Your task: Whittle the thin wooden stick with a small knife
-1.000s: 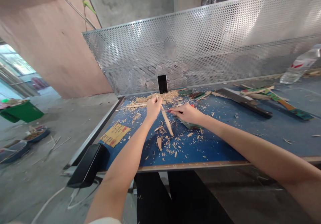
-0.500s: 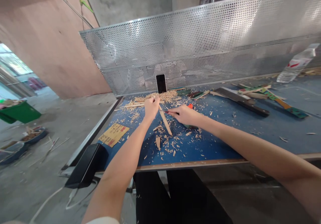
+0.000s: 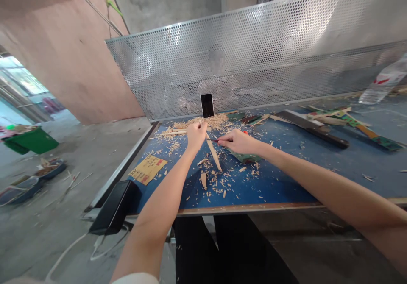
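Note:
My left hand (image 3: 196, 135) is closed around the upper end of a pale wooden stick (image 3: 214, 153), whose lower end points toward me just over the blue tabletop (image 3: 276, 178). In my right hand (image 3: 239, 141) a small knife (image 3: 213, 140) is pinched, its thin blade lying against or very near the stick just below my left fingers. Wood shavings (image 3: 219, 186) are scattered beneath the stick. A green piece of material (image 3: 244, 157) lies under my right hand, and something orange-red shows behind it.
A phone (image 3: 207, 105) leans upright on the perforated metal panel (image 3: 165, 76), behind a heap of shavings. Sandpaper (image 3: 148, 169) lies left, near a black box (image 3: 112, 207) at the table edge. To the right are a handsaw (image 3: 313, 129), painted strips (image 3: 369, 129) and a plastic bottle (image 3: 383, 82).
The view has shifted slightly, so everything sits a little further right. My right hand and the knife stay by the stick, and more of the green piece shows beneath that hand.

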Demonstrator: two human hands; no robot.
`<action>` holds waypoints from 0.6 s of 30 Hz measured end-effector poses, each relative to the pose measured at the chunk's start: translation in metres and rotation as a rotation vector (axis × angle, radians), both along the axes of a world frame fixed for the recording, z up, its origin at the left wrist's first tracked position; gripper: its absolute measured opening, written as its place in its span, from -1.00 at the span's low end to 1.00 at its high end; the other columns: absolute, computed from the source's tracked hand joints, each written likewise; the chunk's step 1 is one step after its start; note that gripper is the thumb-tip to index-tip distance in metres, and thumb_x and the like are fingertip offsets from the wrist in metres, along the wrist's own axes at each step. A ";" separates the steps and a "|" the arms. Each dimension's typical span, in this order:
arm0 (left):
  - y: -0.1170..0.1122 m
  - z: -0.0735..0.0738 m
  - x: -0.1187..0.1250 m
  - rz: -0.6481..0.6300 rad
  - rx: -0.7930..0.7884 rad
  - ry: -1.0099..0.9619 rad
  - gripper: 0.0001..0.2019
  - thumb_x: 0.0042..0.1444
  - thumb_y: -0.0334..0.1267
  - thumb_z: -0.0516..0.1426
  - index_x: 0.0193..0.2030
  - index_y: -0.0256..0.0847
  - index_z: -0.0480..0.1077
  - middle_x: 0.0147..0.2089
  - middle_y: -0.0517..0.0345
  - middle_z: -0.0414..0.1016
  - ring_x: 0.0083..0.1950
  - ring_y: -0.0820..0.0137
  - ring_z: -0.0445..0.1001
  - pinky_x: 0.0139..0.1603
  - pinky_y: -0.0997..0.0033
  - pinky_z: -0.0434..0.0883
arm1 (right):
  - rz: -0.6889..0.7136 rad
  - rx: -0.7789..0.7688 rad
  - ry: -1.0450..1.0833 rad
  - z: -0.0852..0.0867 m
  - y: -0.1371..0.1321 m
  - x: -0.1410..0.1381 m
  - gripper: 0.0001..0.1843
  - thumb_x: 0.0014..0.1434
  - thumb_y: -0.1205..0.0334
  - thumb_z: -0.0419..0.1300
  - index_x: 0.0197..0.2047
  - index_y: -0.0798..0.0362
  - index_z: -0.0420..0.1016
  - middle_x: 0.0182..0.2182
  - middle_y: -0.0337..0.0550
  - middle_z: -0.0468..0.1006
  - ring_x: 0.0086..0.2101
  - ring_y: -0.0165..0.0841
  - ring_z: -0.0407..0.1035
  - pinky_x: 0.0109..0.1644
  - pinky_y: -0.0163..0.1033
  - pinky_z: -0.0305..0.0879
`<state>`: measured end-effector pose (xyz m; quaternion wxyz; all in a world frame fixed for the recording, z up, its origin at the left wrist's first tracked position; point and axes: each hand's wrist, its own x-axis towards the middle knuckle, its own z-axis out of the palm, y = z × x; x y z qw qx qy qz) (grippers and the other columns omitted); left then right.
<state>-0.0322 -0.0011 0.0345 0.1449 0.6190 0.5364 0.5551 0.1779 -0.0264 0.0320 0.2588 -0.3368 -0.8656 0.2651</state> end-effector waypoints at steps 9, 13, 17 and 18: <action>0.011 -0.010 -0.010 -0.031 -0.031 -0.088 -0.50 0.19 -0.28 0.16 -0.68 -0.15 -0.01 -0.66 0.27 -0.04 -0.53 0.49 0.00 -0.45 0.33 -0.07 | 0.022 -0.047 0.026 -0.016 -0.005 0.009 -0.52 0.40 -0.10 0.11 -0.06 0.03 0.76 -0.46 -0.20 0.55 -0.50 -0.39 0.20 -0.40 -0.21 0.08; 0.010 -0.011 -0.009 -0.041 -0.025 -0.098 -0.52 0.19 -0.26 0.15 -0.67 -0.14 0.00 -0.65 0.29 -0.04 -0.53 0.49 -0.01 -0.45 0.33 -0.07 | -0.102 0.069 0.161 -0.022 0.000 0.006 -0.58 0.42 -0.03 0.12 -0.02 -0.01 0.75 -0.28 -0.10 0.69 -0.35 -0.28 0.44 -0.24 -0.18 0.28; 0.009 -0.011 -0.007 -0.050 -0.022 -0.106 -0.51 0.21 -0.21 0.14 -0.66 -0.13 0.00 -0.65 0.29 -0.04 -0.54 0.49 -0.02 -0.46 0.32 -0.07 | -0.119 0.084 0.211 -0.026 0.000 0.001 -0.58 0.43 -0.04 0.12 -0.10 0.02 0.73 -0.25 -0.08 0.69 -0.32 -0.27 0.46 -0.22 -0.17 0.32; 0.008 -0.011 -0.006 -0.052 -0.016 -0.111 -0.51 0.22 -0.21 0.14 -0.66 -0.13 0.00 -0.65 0.29 -0.04 -0.54 0.50 -0.02 -0.46 0.32 -0.08 | -0.107 0.071 0.233 -0.027 -0.001 -0.001 -0.58 0.43 -0.06 0.13 -0.10 0.03 0.73 -0.25 -0.08 0.69 -0.31 -0.27 0.46 -0.21 -0.17 0.33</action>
